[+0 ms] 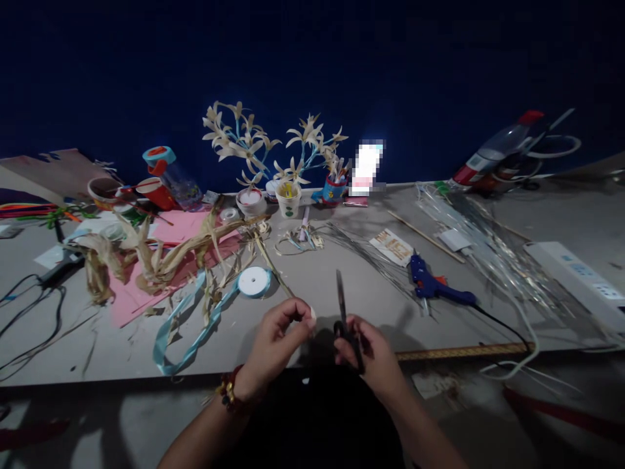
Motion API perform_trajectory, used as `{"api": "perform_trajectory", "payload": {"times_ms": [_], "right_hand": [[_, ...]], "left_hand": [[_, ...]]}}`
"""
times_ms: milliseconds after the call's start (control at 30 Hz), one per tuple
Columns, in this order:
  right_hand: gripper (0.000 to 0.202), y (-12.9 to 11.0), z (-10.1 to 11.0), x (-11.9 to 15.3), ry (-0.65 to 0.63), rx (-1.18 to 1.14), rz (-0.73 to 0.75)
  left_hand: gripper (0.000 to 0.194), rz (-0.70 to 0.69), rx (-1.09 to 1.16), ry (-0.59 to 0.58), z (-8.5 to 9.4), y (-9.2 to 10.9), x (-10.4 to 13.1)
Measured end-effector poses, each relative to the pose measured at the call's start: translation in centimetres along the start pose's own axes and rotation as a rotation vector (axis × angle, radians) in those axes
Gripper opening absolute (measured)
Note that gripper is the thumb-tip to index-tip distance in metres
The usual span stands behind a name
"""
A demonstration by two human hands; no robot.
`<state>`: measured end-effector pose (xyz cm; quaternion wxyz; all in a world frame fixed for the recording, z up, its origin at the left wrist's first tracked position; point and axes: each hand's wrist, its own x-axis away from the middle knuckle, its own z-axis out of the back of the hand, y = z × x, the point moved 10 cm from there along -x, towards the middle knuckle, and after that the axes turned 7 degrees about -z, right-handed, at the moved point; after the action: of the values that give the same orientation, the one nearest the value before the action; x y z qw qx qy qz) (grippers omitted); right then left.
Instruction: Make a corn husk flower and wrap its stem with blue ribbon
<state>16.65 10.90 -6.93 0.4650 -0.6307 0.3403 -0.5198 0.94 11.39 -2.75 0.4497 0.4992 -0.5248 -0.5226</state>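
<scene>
At the near edge of the surface (312, 277), the fingers of the left hand (283, 333) pinch a small pale piece (313, 314). Just to its right, the right hand (370, 345) grips dark scissors (341, 294), tip pointing away. Blue ribbon on a spool (254, 282) lies left, near the left hand; a glue gun (439, 288) lies right. Farther left, dry husks (156, 268) cover pink paper (124, 301). Pale flowers (254, 154) and a blue cup (334, 191) stand far back.

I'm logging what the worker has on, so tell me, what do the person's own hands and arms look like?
Both the left hand and right hand are gloveless. The left wrist wears bracelets in dark red with gold-coloured and dark beads; nothing shows on the right wrist. No sleeves cover the visible forearms.
</scene>
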Motion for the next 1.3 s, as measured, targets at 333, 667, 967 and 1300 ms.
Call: {"api": "perform_trajectory", "payload": {"times_ms": [333,667,967,1300], "right_hand": [[0.035,-4.0,-2.1,-1.5,-0.211,-0.172,0.01],[0.032,-3.1,-0.5,-1.2,-0.043,-0.272,0.071],[0.03,-2.7,-0.8,-0.6,0.118,-0.357,0.141],[0.043,0.0,-1.0,0.0,-0.014,-0.15,0.005]], "left_hand": [[0.015,0.065,-0.115,-0.375,-2.5,0.8,-0.4],[0.026,0.038,0.09,0.089,1.8,-1.5,-0.1],[0.013,0.013,0.363,0.238,-0.9,-2.9,2.2],[0.016,0.042,0.376,0.32,0.5,-2.2,2.0]]}}
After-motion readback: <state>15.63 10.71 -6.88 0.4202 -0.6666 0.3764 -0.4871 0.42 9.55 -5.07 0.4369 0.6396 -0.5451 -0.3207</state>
